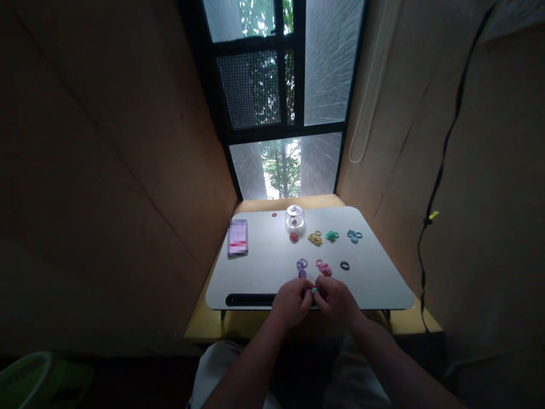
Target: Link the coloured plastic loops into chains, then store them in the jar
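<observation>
The left hand [293,301] and right hand [337,298], fingers curled, pinch a green piece [314,290]; light pressure should suit, clear of pink bands [324,267] at one o'clock.

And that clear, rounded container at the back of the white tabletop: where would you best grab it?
I'd probably curl a hand around the sides of the clear, rounded container, coming from the left: its round wall suits a wrapped grip, and more bare white tabletop shows there, while small red bands lie close in front and yellow bands front right.
</observation>
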A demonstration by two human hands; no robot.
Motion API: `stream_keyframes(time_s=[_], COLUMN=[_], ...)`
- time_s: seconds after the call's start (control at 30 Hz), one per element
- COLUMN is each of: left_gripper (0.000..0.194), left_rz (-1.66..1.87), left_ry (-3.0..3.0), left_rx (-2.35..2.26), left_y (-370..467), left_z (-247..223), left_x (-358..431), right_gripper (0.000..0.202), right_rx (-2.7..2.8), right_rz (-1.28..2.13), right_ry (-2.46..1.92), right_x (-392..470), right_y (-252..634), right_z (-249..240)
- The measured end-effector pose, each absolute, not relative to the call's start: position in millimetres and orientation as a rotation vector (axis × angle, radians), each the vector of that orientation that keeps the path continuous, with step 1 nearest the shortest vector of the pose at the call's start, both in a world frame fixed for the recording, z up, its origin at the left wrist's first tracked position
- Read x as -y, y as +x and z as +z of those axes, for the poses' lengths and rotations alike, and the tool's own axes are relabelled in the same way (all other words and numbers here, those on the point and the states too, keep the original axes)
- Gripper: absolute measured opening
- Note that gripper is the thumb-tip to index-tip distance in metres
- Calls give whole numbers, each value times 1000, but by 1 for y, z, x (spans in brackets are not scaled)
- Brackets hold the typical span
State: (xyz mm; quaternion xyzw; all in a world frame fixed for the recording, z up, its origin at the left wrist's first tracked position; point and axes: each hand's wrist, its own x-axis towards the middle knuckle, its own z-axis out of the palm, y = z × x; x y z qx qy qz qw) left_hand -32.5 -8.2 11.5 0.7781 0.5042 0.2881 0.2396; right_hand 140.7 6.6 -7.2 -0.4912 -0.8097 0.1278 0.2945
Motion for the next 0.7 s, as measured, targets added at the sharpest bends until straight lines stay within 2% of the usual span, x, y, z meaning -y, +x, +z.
stream_keyframes(time_s=[0.7], left_gripper=[18], left_rz=[866], left_ry=[2060], left_rx=[-1371], left_y=[-33], left_z=[10], left_x=[5], right_gripper=[15], right_rx=[2148], right_rz=[338], right_ry=[-1332], right_x=[-6], right_y=[139], right_z=[-6])
